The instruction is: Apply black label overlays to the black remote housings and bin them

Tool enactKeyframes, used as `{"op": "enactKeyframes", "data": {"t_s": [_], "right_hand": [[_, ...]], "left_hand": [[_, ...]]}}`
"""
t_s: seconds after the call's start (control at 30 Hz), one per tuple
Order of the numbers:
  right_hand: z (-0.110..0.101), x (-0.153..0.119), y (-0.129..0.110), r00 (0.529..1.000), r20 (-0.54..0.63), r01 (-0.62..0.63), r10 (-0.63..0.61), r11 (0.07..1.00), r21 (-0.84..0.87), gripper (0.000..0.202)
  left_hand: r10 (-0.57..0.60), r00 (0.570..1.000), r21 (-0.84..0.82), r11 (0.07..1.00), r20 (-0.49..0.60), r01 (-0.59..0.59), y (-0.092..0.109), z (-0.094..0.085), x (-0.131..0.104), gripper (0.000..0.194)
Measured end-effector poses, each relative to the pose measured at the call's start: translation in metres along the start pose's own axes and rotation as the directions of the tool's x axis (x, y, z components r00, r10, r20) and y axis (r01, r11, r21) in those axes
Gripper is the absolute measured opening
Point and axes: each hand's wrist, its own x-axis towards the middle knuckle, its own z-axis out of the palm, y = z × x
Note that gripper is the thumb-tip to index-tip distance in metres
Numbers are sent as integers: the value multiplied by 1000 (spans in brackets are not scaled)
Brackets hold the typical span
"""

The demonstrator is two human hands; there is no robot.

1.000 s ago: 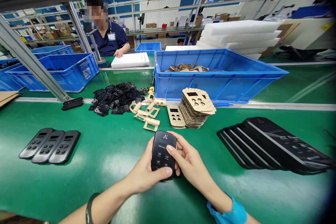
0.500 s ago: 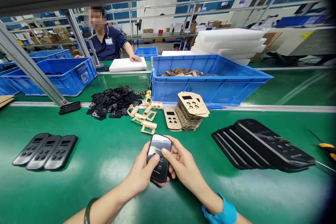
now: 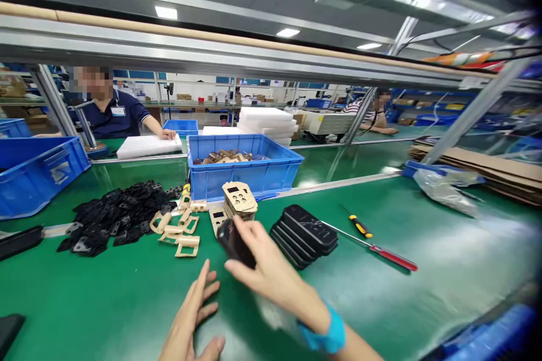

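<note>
right hand (image 3: pixel 262 262) up over the green table (image 3: pixel 127 293), fingers curled around a black remote casing (image 3: pixel 235 243), gripping it by its near end, casing tilted and lifted clear of the surface, just in front of the tan sticker stack (image 3: pixel 239 201). left hand (image 3: pixel 192 316) low beside it, palm down, fingers spread flat and loose, holding nothing, hovering at or on the table, contact hard to tell. blue wristband (image 3: pixel 324 334) on the right wrist.

just right of the held casing, a fanned stack of black casings (image 3: pixel 305 234) lying on the table. beyond that, a yellow-handled screwdriver (image 3: pixel 359 226) and a red-handled screwdriver (image 3: pixel 392 258), tips pointing left. to the left, curled tan backing scraps (image 3: pixel 178 228) and a heap of small black parts (image 3: pixel 114 217). behind the stickers, a blue bin (image 3: pixel 241 172) with more tan scraps inside. another blue bin (image 3: pixel 38 172) at far left.

across the line, a co-worker in a dark shirt (image 3: pixel 114 115), one hand on a white foam sheet (image 3: pixel 146 145). further right, a second person in stripes (image 3: pixel 368 115), seated at another bench. cardboard sheets (image 3: pixel 486 166) stacked at far right.
</note>
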Motion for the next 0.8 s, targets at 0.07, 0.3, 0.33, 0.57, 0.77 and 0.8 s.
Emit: {"op": "enactKeyframes", "data": {"t_s": [0.07, 0.3, 0.33, 0.57, 0.77, 0.8], "right_hand": [[-38, 4, 18, 990, -138, -82, 37, 937, -341, 66], [-97, -1, 78, 934, -299, -350, 194, 664, -661, 35], [-92, -1, 76, 934, -305, -348, 185, 659, -667, 34], [4, 20, 34, 998, 5, 55, -63, 823, -565, 17], [68, 42, 54, 984, 81, 180, -161, 856, -484, 39], [69, 42, 57, 981, 80, 191, -175, 863, -467, 35]], "left_hand": [[-34, 999, 9, 999, -33, 34, 2, -3, 3, 77], [-100, 987, 9, 995, -126, 102, 9, -1, 8, 58], [-99, 986, 6, 995, -135, 101, 10, -1, 9, 56], [-104, 982, 18, 994, -158, 108, 24, -3, 13, 44], [-113, 977, 42, 992, -182, 123, 27, -8, 17, 43], [-116, 977, 42, 991, -181, 126, 28, -9, 18, 42]]}}
